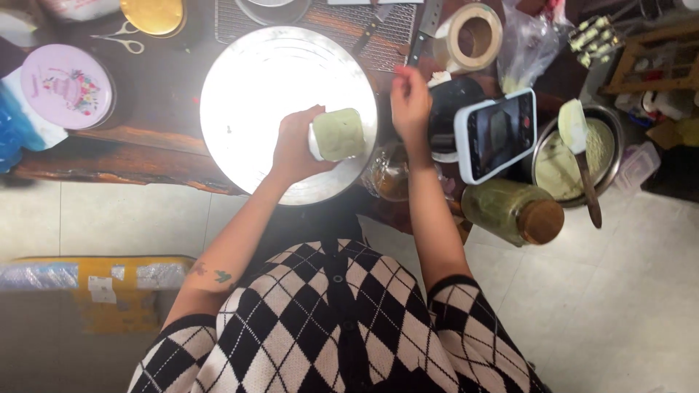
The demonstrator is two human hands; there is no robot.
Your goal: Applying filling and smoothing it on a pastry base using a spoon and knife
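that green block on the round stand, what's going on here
A person holds a pale green block in the left hand over a round metal turntable on a dark wooden table. The right hand is raised beside the turntable, near a phone; whether it holds anything is hard to tell. To the right are a metal bowl of green mix with a spatula, and a jar lying on its side.

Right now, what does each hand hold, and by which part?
The left hand grips a small green-topped block by its side, above the round metal plate. The right hand seems empty.
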